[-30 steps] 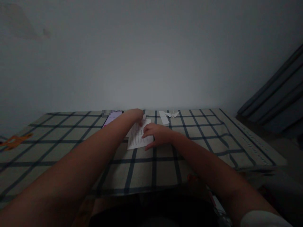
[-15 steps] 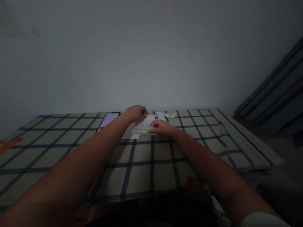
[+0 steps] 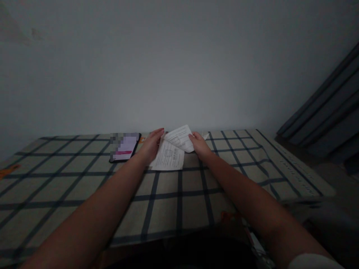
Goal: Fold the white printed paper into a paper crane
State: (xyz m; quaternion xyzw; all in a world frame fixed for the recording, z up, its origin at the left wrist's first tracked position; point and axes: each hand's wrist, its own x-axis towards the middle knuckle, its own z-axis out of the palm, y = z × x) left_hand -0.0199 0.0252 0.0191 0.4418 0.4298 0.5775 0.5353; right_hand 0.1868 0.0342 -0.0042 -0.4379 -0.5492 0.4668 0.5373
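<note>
A thin printed sheet of paper [image 3: 169,158] is bent across itself, with one flap slanting up to the right. At its upper left, my left hand [image 3: 151,145] holds the edge, fingers pointing up and the thumb partly hidden. The raised right corner is pinched between the thumb and fingers of my right hand [image 3: 200,145]. Just behind my right hand, the tip of a small folded white paper shape [image 3: 206,136] shows; the rest of it is hidden.
A phone [image 3: 125,149] with a lit screen lies left of my left hand. The checked cloth [image 3: 165,203] covers the table, which meets a plain wall at the back. Orange objects [image 3: 9,171] sit at the far left and near the front edge. A dark curtain [image 3: 328,108] hangs right.
The paper has been lifted and turned, so its printed faces and slanted flap now show. My left hand has moved left and down, uncovering the phone; my right hand has shifted slightly right and up.
</note>
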